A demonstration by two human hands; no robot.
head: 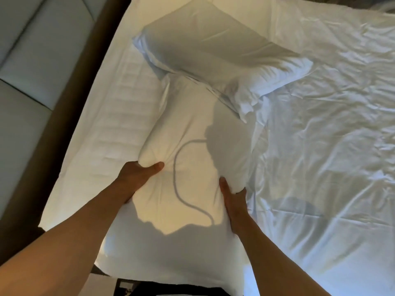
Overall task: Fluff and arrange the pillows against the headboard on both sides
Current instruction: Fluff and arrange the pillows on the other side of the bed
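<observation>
Gripping the near pillow at both side edges, left hand and right hand fingers are sunk into soft, light filling; side holds judged best. Second pillow lies beyond, overlapping it, headboard alongside.

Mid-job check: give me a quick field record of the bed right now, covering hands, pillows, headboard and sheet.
left hand: gripping the near pillow's left side, thumb pressed in
right hand: gripping the same pillow's right side
near pillow: lengthwise on the bed, pinched between both hands
far pillow: lying askew, its near end overlapping the near pillow's far end
headboard: padded, at left; neither pillow touches it
sheet: white, wrinkled
</observation>
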